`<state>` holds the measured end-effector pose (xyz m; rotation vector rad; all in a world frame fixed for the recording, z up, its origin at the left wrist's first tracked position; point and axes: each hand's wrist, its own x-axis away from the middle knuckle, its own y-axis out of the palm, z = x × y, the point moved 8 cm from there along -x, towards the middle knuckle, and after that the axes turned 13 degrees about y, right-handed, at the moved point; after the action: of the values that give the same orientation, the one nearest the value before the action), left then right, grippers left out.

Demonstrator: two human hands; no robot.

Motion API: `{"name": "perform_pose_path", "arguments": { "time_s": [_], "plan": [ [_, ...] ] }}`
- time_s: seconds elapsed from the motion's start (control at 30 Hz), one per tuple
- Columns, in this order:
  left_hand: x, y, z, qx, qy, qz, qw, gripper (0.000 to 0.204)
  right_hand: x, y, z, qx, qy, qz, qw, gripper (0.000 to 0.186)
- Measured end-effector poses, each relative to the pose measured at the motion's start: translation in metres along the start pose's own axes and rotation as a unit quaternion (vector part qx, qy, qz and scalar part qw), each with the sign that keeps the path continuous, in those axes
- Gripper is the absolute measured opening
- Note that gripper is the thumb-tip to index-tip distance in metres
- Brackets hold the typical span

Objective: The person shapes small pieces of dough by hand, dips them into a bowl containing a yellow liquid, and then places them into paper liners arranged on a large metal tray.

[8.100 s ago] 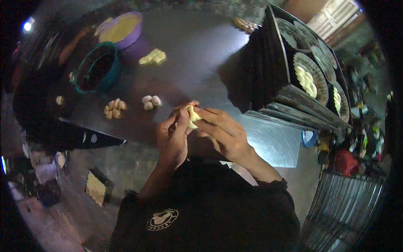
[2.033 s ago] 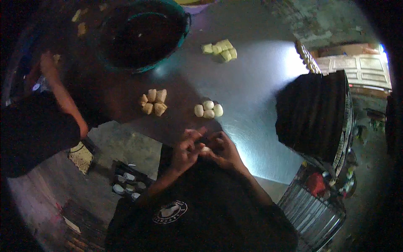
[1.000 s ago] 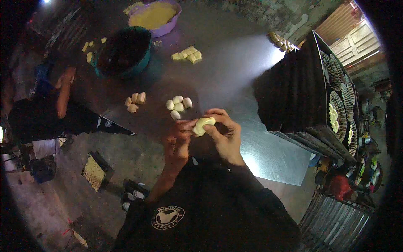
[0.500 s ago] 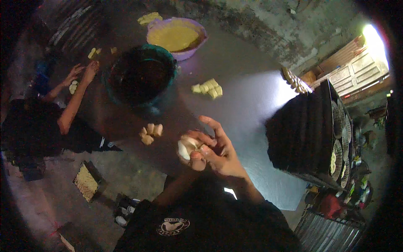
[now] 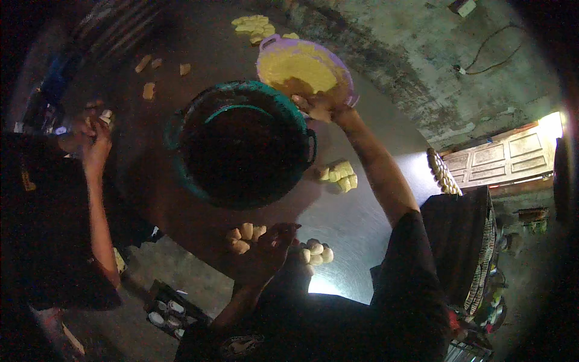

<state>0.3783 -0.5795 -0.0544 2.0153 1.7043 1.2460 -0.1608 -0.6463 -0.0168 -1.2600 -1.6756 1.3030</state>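
My right hand (image 5: 322, 107) reaches over the near rim of a purple basin (image 5: 351, 90) of yellow mash (image 5: 301, 66). Its fingers look bent together, and what they hold, if anything, is too dark to make out. In shadow near the table's front edge is my left hand (image 5: 271, 250); its fingers are too dim to read, and the dough cannot be seen in it. Several pale dough pieces (image 5: 240, 244) lie just left of that hand. On its right sit several rounded dough balls (image 5: 316, 253). Several yellowish blocks (image 5: 341, 175) lie under my right forearm.
A large dark green tub (image 5: 202, 192) stands mid-table. At the left another person's hands (image 5: 96, 136) hold a small pale piece. Loose pieces (image 5: 149, 90) and a yellowish cluster (image 5: 253, 25) lie farther back. A dark rack (image 5: 455, 235) stands at the right.
My hands have parted: the right has gone far forward to the basin, the left stays near the front edge. The white dough cup held between them is out of sight. The view has shifted.
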Motion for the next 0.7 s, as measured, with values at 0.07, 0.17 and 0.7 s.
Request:
{"name": "perform_pose_path", "arguments": {
  "time_s": [0.07, 0.17, 0.7],
  "plan": [
    [-0.003, -0.01, -0.021, -0.059, -0.05, 0.007, 0.997, 0.033, 0.006, -0.006, 0.014, -0.064, -0.026, 0.01, 0.998, 0.062],
    [0.029, -0.034, -0.046, -0.176, -0.076, -0.001, 0.981, 0.028, 0.005, 0.009, 0.069, -0.08, 0.23, -0.106, 0.964, 0.066],
    [-0.071, -0.146, -0.381, -0.784, 0.329, -0.447, -0.278, 0.022, 0.0, -0.018, 0.025, -0.082, 0.084, -0.027, 0.993, 0.06]
  ]
}}
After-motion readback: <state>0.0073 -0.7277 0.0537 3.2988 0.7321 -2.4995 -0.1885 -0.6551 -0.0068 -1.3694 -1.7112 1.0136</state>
